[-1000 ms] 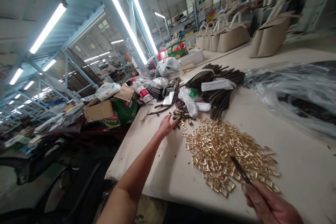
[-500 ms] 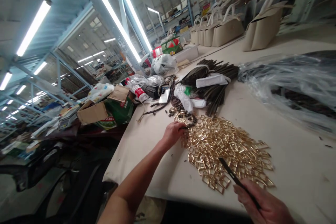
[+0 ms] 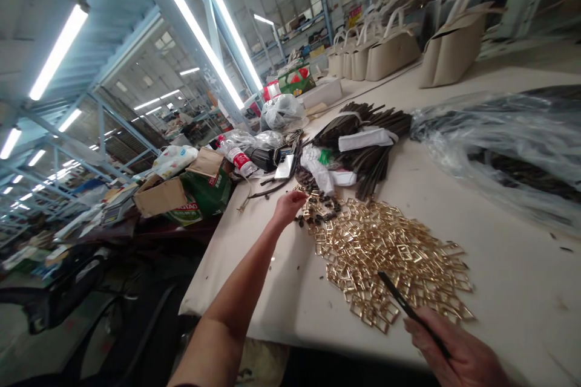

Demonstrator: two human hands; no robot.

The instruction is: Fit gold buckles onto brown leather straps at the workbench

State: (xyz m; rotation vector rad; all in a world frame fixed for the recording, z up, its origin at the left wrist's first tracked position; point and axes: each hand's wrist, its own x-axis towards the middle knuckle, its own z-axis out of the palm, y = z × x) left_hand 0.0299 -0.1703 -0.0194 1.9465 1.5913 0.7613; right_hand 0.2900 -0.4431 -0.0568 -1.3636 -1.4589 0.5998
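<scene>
A heap of gold metal buckles point(image 3: 394, 257) lies on the pale worktable point(image 3: 454, 163). My left hand point(image 3: 289, 205) reaches out to the heap's far left edge, fingers curled by a small cluster of dark little fittings point(image 3: 318, 208); what the fingers hold, if anything, is too small to make out. My right hand point(image 3: 456, 351), at the bottom right, is closed on a thin dark strap point(image 3: 402, 301) that points up over the near side of the heap.
Bundles of dark straps point(image 3: 370, 139) with white wrapping lie behind the buckles. A large plastic bag point(image 3: 508, 145) covers the right. A water bottle point(image 3: 236, 157), a green carton point(image 3: 202, 190) and beige handbags point(image 3: 390, 51) stand farther off.
My left hand pulled back into the buckle heap, then stretched out again to the dark fittings at its far edge. My right hand with the strap has barely moved.
</scene>
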